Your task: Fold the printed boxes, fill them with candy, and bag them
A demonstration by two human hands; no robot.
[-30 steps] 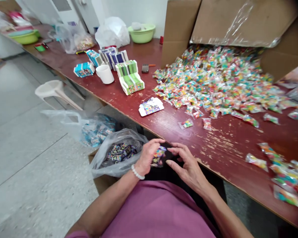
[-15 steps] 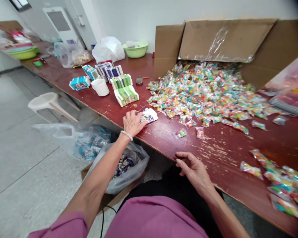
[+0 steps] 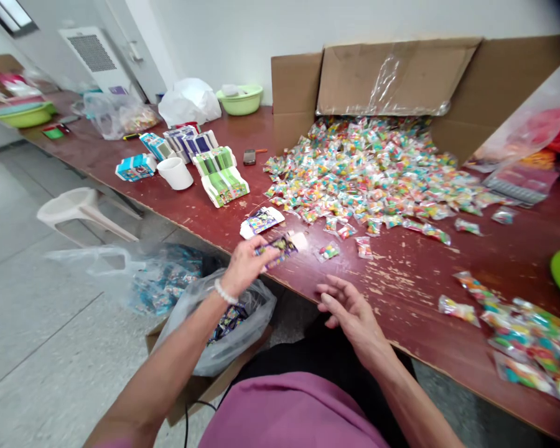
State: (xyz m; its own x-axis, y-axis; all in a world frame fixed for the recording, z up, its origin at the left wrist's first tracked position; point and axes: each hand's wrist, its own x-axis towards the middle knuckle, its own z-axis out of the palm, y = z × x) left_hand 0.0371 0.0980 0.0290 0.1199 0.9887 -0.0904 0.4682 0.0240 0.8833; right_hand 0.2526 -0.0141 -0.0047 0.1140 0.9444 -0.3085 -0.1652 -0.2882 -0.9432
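Flat in my left hand is a dark purple carton with a white flap, held by its left end just over the table edge. Another flattened purple and white carton lies on the red table behind it. My right hand hovers at the table's front edge, fingers apart and curved, holding nothing. Between the hands and the large heap of wrapped candies, a single candy packet rests on the wood.
Green cartons, a white mug and blue cartons stand at the left. An opened cardboard box backs the heap. More candy packets lie right. Below the edge sits a lined box; a white stool is further left.
My left hand has lifted one purple carton and brought it toward me, leaving another on the table. The fingers of my right hand have spread a little. The view has shifted slightly.
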